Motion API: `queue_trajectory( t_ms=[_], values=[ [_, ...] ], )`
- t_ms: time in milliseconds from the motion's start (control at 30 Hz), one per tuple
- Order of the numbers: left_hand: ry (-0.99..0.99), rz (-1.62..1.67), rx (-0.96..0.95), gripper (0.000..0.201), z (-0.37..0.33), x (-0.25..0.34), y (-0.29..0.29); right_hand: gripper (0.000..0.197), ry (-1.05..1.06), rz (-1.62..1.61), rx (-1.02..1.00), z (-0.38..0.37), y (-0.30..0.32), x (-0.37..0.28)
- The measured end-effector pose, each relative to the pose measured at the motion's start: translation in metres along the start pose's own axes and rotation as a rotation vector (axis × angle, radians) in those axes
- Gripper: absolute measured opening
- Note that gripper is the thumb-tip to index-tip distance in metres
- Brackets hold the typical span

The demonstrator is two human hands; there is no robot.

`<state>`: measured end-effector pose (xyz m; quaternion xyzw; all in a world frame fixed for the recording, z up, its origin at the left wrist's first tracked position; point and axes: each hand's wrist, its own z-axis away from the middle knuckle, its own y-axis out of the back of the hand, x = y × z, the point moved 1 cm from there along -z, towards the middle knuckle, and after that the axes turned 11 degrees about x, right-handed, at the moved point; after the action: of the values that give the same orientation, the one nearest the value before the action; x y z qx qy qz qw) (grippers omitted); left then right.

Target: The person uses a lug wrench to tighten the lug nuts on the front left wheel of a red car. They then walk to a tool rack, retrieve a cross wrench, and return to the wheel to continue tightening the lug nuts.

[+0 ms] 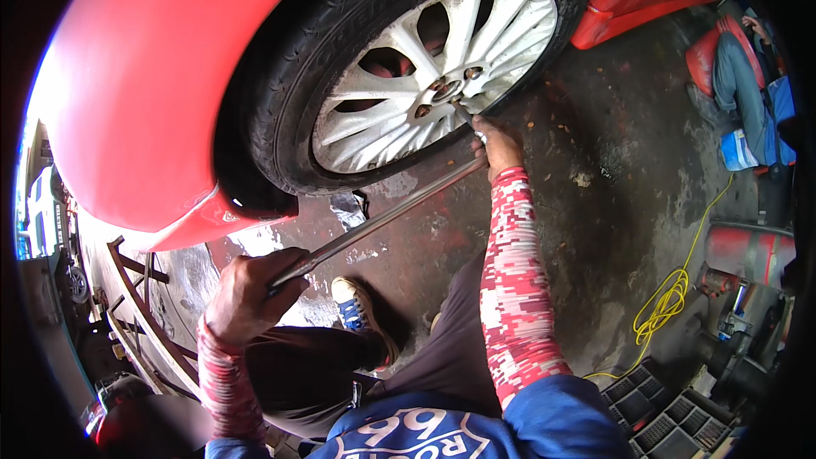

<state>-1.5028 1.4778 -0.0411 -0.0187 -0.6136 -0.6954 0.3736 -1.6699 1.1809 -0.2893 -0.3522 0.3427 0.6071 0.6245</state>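
Note:
A long metal breaker bar [393,223] runs slantwise from the lower left up to the wheel. My left hand [253,291] is wrapped round its near end. At the far end, my right hand [500,146] grips the bar's head, where a socket extension [463,113] points into the hub area. The white multi-spoke wheel rim [399,123] has bolt holes round its centre. A black tyre [293,98] surrounds the rim, under the red car body [161,93]. Whether the socket sits fully on a lug nut cannot be made out.
A yellow cable [667,302] lies coiled on the stained floor at right, near a red tank [748,255] and black trays [680,425]. Another person [748,89] sits at the far right. Rusty metal framing [149,323] stands at left. My shoe [361,314] is below the bar.

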Motion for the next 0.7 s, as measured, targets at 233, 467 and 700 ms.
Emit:
queue_trajectory(
  t_ms=[233, 467, 700],
  values=[
    [0.058, -0.061, -0.071, 0.028, -0.013, -0.022, -0.023, 0.019, 0.058, -0.016, 0.023, -0.006, 0.002, 0.005],
    [0.047, -0.060, -0.075, 0.028, -0.019, -0.029, -0.013, 0.016, -0.053, 0.020, -0.010, -0.002, 0.001, 0.002],
    [0.160, -0.028, 0.011, 0.031, 0.014, -0.008, 0.016, 0.019, -0.074, 0.076, -0.160, 0.028, -0.005, -0.011]
  ],
)
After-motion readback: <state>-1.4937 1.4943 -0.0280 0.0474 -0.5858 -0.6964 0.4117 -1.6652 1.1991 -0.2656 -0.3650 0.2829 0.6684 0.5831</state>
